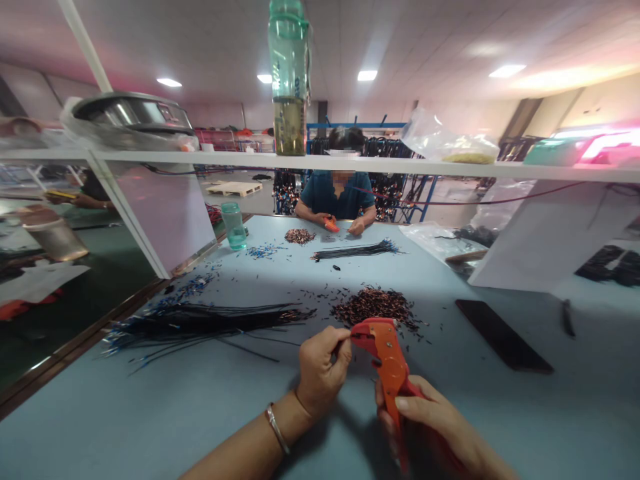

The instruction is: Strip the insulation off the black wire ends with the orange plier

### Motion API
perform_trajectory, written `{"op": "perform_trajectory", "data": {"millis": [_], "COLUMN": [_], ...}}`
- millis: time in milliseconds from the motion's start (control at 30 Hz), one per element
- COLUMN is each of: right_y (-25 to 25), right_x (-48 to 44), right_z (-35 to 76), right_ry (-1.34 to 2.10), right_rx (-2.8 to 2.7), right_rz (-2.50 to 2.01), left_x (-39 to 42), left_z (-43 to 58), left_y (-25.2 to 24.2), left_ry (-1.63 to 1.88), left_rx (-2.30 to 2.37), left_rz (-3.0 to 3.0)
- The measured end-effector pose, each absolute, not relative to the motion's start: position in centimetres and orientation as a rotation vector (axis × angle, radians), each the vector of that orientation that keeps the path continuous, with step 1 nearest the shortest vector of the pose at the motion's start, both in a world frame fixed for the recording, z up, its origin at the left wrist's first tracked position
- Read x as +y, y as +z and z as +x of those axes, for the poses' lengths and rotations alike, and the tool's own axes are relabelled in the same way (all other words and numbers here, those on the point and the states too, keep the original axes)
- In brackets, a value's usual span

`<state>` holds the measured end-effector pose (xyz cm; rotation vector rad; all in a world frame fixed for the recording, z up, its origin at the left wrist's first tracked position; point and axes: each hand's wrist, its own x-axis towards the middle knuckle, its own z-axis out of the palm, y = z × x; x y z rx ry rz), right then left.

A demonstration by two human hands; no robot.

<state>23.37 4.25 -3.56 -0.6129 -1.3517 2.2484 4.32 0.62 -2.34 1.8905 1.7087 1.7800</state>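
My right hand [434,419] is wrapped round the handles of an orange crimping tool [386,357], whose head points up and left. My left hand [323,368] is closed in a pinch right at the tool's jaws; what it pinches is too small to make out. Just beyond the tool lies a pile of small copper-coloured terminals [373,305]. A bundle of thin black wires with blue ends [200,320] lies to the left of my hands on the pale blue table [150,413].
A dark phone [503,333] lies flat to the right. Across the table a person in a teal shirt [336,193] works with another orange tool, a wire bundle [356,251] and a terminal pile [299,236]. A green bottle [234,227] stands far left; a shelf [350,163] spans overhead.
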Motion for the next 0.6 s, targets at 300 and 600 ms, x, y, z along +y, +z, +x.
{"op": "perform_trajectory", "data": {"millis": [300,600], "right_y": [-3.0,-3.4], "right_x": [3.6,3.1], "right_z": [22.8,21.8], "right_ry": [2.191,2.107], "right_rx": [-1.358,-1.405], "right_rz": [-0.675,-0.69], "left_x": [0.5,0.4], "left_z": [4.3,4.4], "left_y": [-2.1,-1.9], "left_ry": [1.756,1.742], "left_rx": [1.681,1.675], "left_rz": [1.819,1.752]}}
